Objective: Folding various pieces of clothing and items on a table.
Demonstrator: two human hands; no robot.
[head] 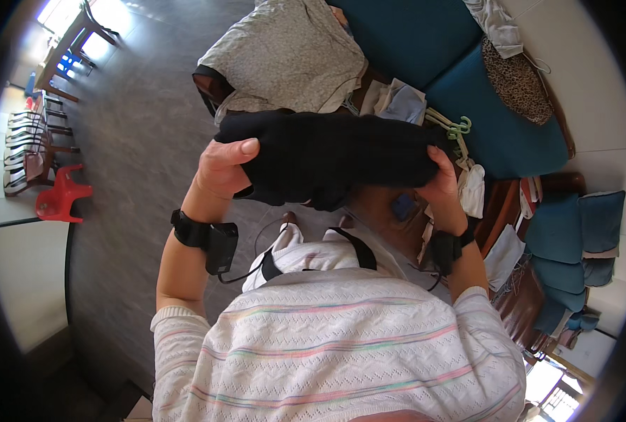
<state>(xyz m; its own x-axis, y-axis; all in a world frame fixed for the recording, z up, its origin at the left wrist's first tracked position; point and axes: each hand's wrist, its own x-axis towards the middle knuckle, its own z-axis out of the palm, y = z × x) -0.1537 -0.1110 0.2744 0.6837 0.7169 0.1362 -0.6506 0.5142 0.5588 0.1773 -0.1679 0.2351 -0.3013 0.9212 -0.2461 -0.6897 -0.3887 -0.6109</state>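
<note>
A folded black cloth point(334, 155), probably a garment, is stretched level in front of me between both hands. Its left end is in my left hand point(226, 166), the thumb lying on top. At the other end my right hand point(442, 171) grips the edge, thumb uppermost; the fingers below are hidden by the fabric. Just beyond the cloth, a pale patterned garment point(292, 58) is spread over a piece of furniture. Green clothes hangers point(458, 129) and a folded light-blue cloth point(405, 103) lie beyond my right hand.
Teal seat cushions point(503, 116) on a wooden sofa run along the right, with a leopard-print item point(518, 82) on top. Below my right hand is a brown wooden surface point(376, 211) bearing a dark blue object point(403, 207). A red plastic stool point(62, 195) stands on the grey floor point(128, 158) at left.
</note>
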